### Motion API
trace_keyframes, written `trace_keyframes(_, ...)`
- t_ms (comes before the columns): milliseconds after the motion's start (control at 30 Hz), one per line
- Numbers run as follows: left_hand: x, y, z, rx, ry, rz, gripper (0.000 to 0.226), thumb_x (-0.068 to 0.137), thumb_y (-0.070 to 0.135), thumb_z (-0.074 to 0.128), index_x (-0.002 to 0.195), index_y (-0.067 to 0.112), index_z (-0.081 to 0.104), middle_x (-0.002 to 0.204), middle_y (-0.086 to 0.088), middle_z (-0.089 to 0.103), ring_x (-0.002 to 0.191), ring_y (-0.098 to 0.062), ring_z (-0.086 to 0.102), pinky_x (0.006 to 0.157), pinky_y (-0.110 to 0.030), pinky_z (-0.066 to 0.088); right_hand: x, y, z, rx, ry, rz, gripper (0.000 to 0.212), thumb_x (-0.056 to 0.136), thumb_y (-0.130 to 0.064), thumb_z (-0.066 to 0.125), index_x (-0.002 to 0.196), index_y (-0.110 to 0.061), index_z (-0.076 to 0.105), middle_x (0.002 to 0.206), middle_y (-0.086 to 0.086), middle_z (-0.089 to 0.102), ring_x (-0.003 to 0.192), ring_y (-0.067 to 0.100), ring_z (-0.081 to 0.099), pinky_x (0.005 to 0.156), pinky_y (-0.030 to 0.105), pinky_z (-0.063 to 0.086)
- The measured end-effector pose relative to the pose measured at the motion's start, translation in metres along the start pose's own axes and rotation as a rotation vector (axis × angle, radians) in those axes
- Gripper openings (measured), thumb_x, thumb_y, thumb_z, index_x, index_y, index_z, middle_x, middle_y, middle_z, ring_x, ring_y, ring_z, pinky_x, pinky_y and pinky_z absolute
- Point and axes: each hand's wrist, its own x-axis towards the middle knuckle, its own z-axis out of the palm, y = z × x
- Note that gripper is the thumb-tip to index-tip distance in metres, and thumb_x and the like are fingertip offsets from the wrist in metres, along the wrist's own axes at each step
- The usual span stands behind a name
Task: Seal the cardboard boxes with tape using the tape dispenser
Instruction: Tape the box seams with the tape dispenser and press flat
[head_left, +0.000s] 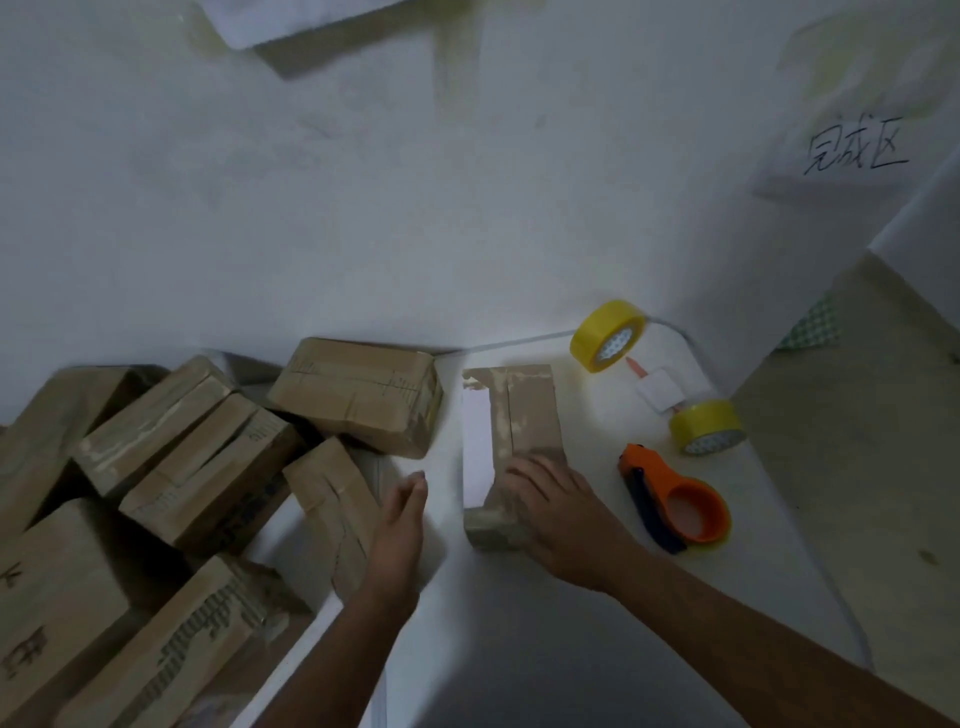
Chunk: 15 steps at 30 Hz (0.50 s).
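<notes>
Cardboard box (511, 447) flat on white worktop (571, 649), white label on top. Right hand (558, 514) resting on near end, fingers spread, not gripping. Left hand (402, 512) just beside box, fingers straight, holding nothing. Orange tape dispenser (675, 499) right of box; two yellow tape rolls (609, 335) beyond; piled boxes (208, 457) left.

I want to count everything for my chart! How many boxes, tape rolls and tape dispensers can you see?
Cardboard boxes: 9 (one on the table, one behind it, seven in the pile at left)
Yellow tape rolls: 2
Orange tape dispenser: 1
Total: 12
The pile overlaps, so its count is my best guess.
</notes>
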Motion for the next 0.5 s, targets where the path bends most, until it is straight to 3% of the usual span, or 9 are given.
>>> trace_keyframes(67,-0.010,-0.019,0.000,-0.180,0.013,-0.187,0.042,0.101,0.037,0.049,0.139,0.020,0.050,0.143,0.001,0.048,0.135,-0.023,0.041,0.114,-0.042,0.031,0.013,-0.005,0.009,-0.093,-0.052,-0.003,0.074,0.095,-0.062,0.028,0.154,-0.023,0.011,0.163,0.001,0.000,0.149,0.025,-0.003,0.120,0.047,0.003)
trace_keyframes(100,-0.013,-0.025,0.001,-0.259,0.011,-0.253,0.045,0.101,0.034,0.050,0.142,0.014,0.048,0.144,-0.002,0.048,0.135,-0.023,0.042,0.116,-0.041,0.030,0.017,-0.007,0.012,-0.139,-0.053,-0.005,0.075,0.094,-0.065,0.023,0.155,-0.022,0.012,0.163,0.003,0.001,0.149,0.027,0.000,0.120,0.049,0.003)
trace_keyframes(200,-0.014,-0.038,0.005,-0.433,-0.031,-0.362,0.044,0.101,0.039,0.049,0.134,0.010,0.055,0.132,-0.003,0.062,0.126,-0.017,0.052,0.112,-0.036,0.034,0.018,-0.010,0.018,-0.238,-0.027,0.009,0.069,0.097,-0.060,0.024,0.152,-0.020,0.026,0.160,0.007,0.018,0.146,0.033,0.020,0.117,0.052,0.019)
trace_keyframes(300,-0.013,-0.046,0.004,-0.531,-0.047,-0.373,0.035,0.098,0.041,0.055,0.113,0.013,0.068,0.110,-0.001,0.074,0.113,-0.013,0.062,0.101,-0.033,0.040,0.011,-0.013,0.022,-0.251,0.003,0.036,0.064,0.097,-0.053,0.026,0.152,-0.019,0.028,0.159,0.009,0.022,0.145,0.033,0.024,0.116,0.052,0.023)
trace_keyframes(500,-0.016,-0.049,0.008,-0.517,-0.012,-0.311,0.014,0.094,0.019,0.065,0.102,0.012,0.072,0.097,-0.002,0.073,0.101,-0.017,0.065,0.095,-0.031,0.046,-0.013,-0.025,0.030,-0.234,0.025,0.124,0.065,0.096,-0.053,0.026,0.149,-0.017,0.034,0.157,0.010,0.027,0.143,0.034,0.029,0.114,0.053,0.025)
